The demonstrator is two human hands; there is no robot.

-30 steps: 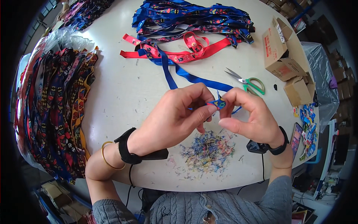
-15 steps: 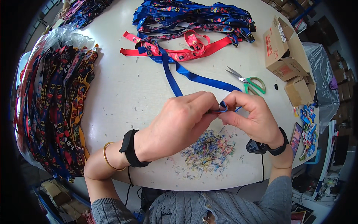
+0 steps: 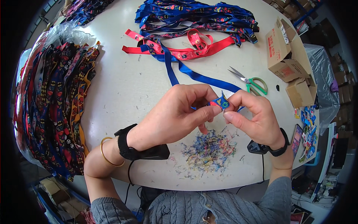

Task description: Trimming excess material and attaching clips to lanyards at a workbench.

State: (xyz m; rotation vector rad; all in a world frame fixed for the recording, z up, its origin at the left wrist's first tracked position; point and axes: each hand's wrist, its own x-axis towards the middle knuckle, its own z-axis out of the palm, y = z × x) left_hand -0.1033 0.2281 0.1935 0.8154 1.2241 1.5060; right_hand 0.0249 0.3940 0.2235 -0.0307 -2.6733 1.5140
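Observation:
Between my two hands is a blue printed lanyard strap, its patterned side showing at the fingertips. My left hand pinches it with thumb and fingers. On the other side, my right hand grips the strap's edge between thumb and forefinger. Plain blue lengths of the strap run from behind my hands toward the far side of the table. They reach a red printed strap lying in loose folds. Green-handled scissors rest with their blades partly apart, just beyond my right hand.
Stacked blue printed straps lie at the far side. A plastic-wrapped heap of straps covers the left. Thread scraps are piled on the white table near me. Cardboard boxes and a phone are at the right.
My left hand has rolled and shifted slightly away from me, so its thumb and the strap's printed face now show. My right hand has barely moved, still gripping the strap.

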